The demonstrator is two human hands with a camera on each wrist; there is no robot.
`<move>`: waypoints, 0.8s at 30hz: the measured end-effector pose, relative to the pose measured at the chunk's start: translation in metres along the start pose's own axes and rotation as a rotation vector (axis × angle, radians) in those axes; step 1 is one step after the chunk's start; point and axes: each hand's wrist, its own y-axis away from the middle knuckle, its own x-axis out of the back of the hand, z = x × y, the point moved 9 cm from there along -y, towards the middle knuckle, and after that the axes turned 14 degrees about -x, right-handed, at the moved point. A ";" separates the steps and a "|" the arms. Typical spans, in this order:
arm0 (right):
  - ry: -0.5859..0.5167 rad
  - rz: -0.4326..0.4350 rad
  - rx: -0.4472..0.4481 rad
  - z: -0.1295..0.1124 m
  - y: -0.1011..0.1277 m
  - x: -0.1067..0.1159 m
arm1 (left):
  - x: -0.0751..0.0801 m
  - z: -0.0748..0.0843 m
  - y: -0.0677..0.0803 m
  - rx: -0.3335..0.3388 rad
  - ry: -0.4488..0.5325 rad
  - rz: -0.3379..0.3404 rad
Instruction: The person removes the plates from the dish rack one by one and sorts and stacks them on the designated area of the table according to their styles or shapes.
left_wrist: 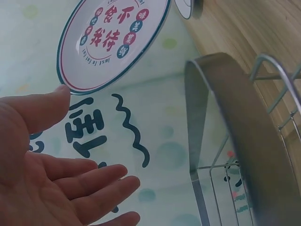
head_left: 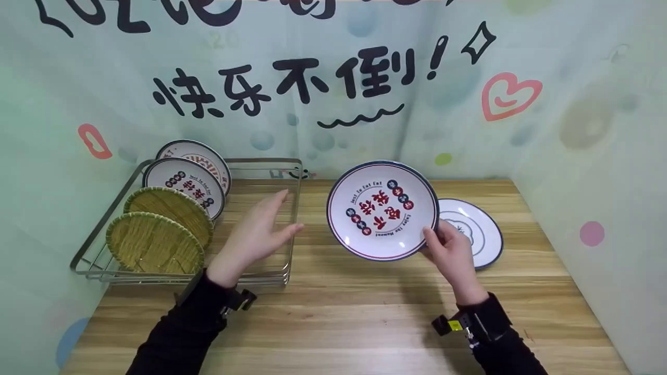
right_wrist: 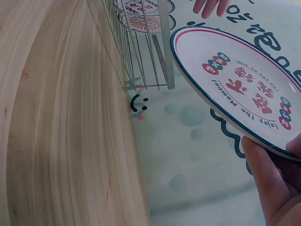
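Observation:
My right hand pinches the rim of a white plate with a blue edge and red and blue lettering, thumb on its face and fingers beneath. The plate is lifted and tilted, its face toward the head camera. My left hand is held out over the right part of a wire dish rack, its fingers straight and nothing in them. In the left wrist view the plate shows beyond the thumb, apart from it. Another white plate with a blue rim lies on the table behind my right hand.
In the rack's left side stand two round woven bamboo trays and two printed plates, leaning in a row. The rack sits on a wooden table against a printed cloth backdrop, with cloth on both sides too.

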 end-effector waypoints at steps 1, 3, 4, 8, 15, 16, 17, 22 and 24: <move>0.002 -0.002 -0.010 0.001 0.000 0.001 | -0.001 -0.001 0.001 -0.004 -0.003 0.001; -0.001 -0.006 -0.029 0.004 -0.001 0.004 | -0.001 -0.002 0.004 -0.012 -0.010 0.005; -0.003 -0.007 -0.035 0.005 -0.002 0.006 | -0.002 -0.002 0.005 -0.017 -0.014 0.007; 0.005 0.004 -0.047 0.011 -0.003 0.014 | -0.003 -0.005 0.011 -0.012 -0.016 -0.001; -0.021 -0.031 -0.135 0.024 -0.008 0.026 | -0.002 -0.008 0.018 0.011 -0.014 -0.008; -0.020 -0.036 -0.147 0.026 -0.009 0.028 | -0.001 -0.009 0.019 0.013 -0.020 -0.007; -0.022 -0.040 -0.159 0.028 -0.010 0.029 | -0.001 -0.010 0.021 0.013 -0.029 -0.008; -0.068 -0.034 -0.181 0.035 -0.012 0.039 | -0.001 -0.012 0.027 0.024 -0.084 -0.018; -0.086 -0.026 -0.190 0.038 -0.013 0.043 | -0.001 -0.014 0.029 0.039 -0.094 -0.026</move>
